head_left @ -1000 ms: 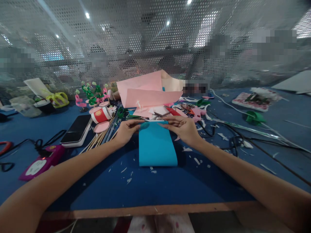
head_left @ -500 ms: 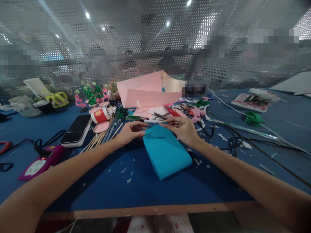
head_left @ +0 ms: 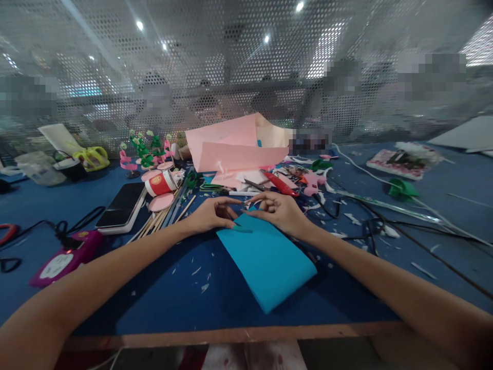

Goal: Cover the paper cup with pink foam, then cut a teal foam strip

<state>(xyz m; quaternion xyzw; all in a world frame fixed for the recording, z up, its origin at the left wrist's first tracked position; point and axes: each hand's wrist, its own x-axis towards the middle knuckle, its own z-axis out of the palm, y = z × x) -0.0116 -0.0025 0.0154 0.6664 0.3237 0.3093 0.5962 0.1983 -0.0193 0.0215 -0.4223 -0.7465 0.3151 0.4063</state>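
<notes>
A bright blue sheet (head_left: 269,262), paper or thin craft foam, curves over on itself in a loose fold near the front of the table. My left hand (head_left: 213,213) grips its far left edge, thumb on top and fingers curled behind. At the far edge my right hand (head_left: 283,213) pinches the sheet too, its fingertips close to those of the left. Part of the far edge is hidden by my fingers. Behind my hands lie scissors (head_left: 256,185) and a red-handled tool (head_left: 281,183) whose kind I cannot make out.
Pink sheets (head_left: 231,154) stand at the back among scraps. On the left are a phone (head_left: 121,205), a purple power strip (head_left: 67,257), wooden sticks (head_left: 156,226), a red-and-white paper cup (head_left: 162,182) and small craft plants (head_left: 144,149). Black cables (head_left: 370,226) and a green piece (head_left: 402,188) lie right.
Both hands have drawn slightly nearer to me and closer together. The blue sheet has shifted towards the table's front edge, and its fold has opened out wider.
</notes>
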